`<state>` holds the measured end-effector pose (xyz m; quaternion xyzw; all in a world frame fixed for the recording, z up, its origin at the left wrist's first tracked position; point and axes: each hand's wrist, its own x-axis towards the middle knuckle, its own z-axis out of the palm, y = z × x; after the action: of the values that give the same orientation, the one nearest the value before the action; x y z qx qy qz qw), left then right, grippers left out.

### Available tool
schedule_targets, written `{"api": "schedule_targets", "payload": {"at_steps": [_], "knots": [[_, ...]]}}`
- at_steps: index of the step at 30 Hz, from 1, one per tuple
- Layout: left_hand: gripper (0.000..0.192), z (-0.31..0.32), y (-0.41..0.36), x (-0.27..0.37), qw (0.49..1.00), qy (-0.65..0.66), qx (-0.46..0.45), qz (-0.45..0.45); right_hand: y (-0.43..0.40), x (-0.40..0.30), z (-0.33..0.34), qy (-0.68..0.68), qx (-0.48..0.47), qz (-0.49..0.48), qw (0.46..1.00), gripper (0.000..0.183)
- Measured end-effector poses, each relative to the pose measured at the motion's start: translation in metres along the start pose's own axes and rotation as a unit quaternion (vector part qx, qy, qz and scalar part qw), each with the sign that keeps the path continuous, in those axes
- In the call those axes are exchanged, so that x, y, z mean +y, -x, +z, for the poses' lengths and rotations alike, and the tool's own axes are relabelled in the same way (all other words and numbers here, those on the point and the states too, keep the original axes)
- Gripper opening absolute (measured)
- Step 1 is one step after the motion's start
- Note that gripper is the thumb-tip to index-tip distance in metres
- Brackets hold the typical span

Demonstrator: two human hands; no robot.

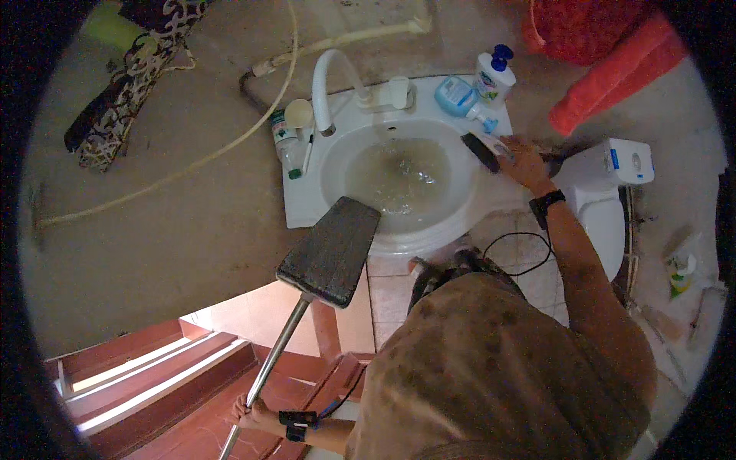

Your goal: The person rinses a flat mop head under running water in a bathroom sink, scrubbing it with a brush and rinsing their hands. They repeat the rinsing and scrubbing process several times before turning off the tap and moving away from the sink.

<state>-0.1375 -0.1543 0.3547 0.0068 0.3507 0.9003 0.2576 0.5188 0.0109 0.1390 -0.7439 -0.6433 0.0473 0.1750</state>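
My left hand (256, 414) grips the metal pole (280, 342) of a flat mop. The mop's dark grey pad (330, 253) faces up and overlaps the front left rim of a white washbasin (425, 241). Cloudy, greyish water (397, 172) stands in the bowl. My right hand (526, 164) is closed around a pale-backed scrub brush (483, 150) at the basin's right rim. Its dark bristles point toward the bowl. A white gooseneck faucet (333, 63) curves over the back left of the basin.
A blue pump bottle (456, 96) lies beside an upright white pump bottle (493, 77). A green-capped bottle (290, 152) and a cream cup (298, 113) sit at the left. A toilet (595, 213) stands right; red towels (615, 75) and a hose (230, 155) hang along the walls.
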Motion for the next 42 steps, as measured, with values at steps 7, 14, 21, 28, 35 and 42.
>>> {"api": "schedule_targets", "payload": {"at_steps": [7, 14, 21, 28, 35, 42], "knots": [[0.048, -0.028, -0.016, 0.028, 0.999, 0.010, 0.020, -0.039, -0.019, -0.075, -0.020, -0.069, 0.051, -0.121, 0.989, 0.038], [0.049, -0.054, -0.039, 0.037, 0.987, -0.118, 0.054, 0.093, -0.072, -0.147, 0.116, -0.229, -0.277, -0.160, 0.919, 0.027], [0.049, -0.043, -0.019, 0.039, 0.988, -0.123, 0.067, 0.060, -0.095, -0.183, 0.139, 0.024, -0.320, -0.190, 0.928, 0.028], [0.052, -0.060, -0.037, 0.051, 0.998, -0.018, 0.008, -0.053, -0.093, -0.159, 0.197, -0.017, -0.243, -0.144, 0.959, 0.023], [0.050, -0.075, -0.037, 0.057, 0.993, -0.100, -0.055, -0.038, -0.089, -0.171, 0.196, 0.020, -0.201, -0.168, 0.965, 0.022], [0.046, -0.100, -0.046, 0.069, 0.960, -0.258, -0.091, 0.059, -0.096, -0.173, 0.202, 0.033, -0.277, -0.112, 0.954, 0.018]]}}
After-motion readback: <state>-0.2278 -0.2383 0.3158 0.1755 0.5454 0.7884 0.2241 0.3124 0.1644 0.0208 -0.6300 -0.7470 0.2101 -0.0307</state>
